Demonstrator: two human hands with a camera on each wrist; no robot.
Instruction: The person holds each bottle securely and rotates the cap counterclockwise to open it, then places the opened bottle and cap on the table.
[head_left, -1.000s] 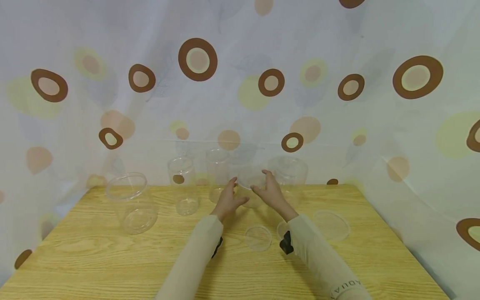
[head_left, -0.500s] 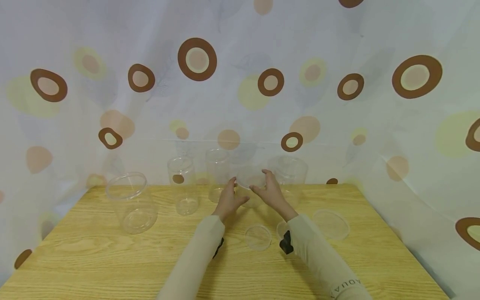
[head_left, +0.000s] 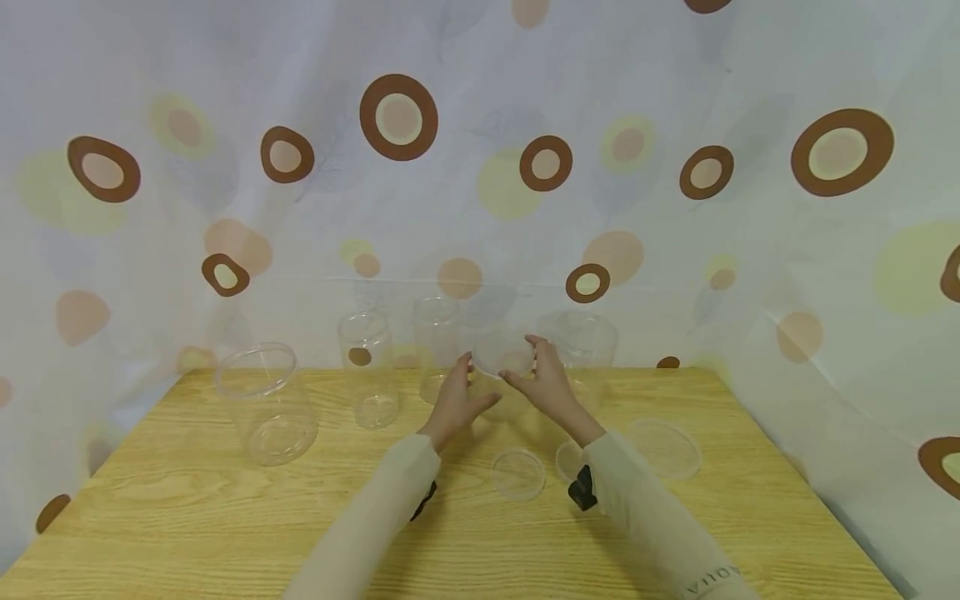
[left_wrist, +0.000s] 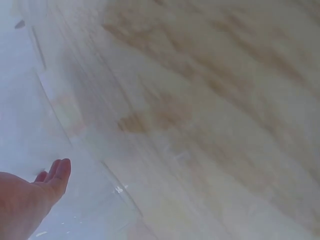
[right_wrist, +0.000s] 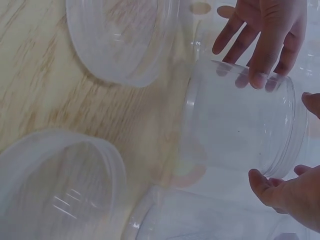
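Observation:
Both hands are around a short clear plastic jar (head_left: pixel 504 360), which has a cloudy round top. In the right wrist view the jar (right_wrist: pixel 237 122) appears sideways, with a thick rim or lid band at its right. My left hand (head_left: pixel 454 402) holds the jar's left side, its thumb in front and several fingers spread behind. My right hand (head_left: pixel 551 386) grips the right side near the top band, thumb and fingers apart. The left wrist view catches only part of the left hand (left_wrist: pixel 32 200); the jar is hard to make out there.
A wide clear jar (head_left: pixel 262 442) and two tall ones (head_left: pixel 375 387) (head_left: pixel 437 350) stand to the left. Another wide jar (head_left: pixel 596 350) stands close behind the right hand. Clear lids (head_left: pixel 517 475) (head_left: pixel 663 450) lie on the wooden table (head_left: pixel 225 525); a patterned curtain (head_left: pixel 465 225) rises behind.
Both forearms have shifted slightly outward, and the right wrist has turned a little. The hands stay on the jar; the other jars and lids keep their places.

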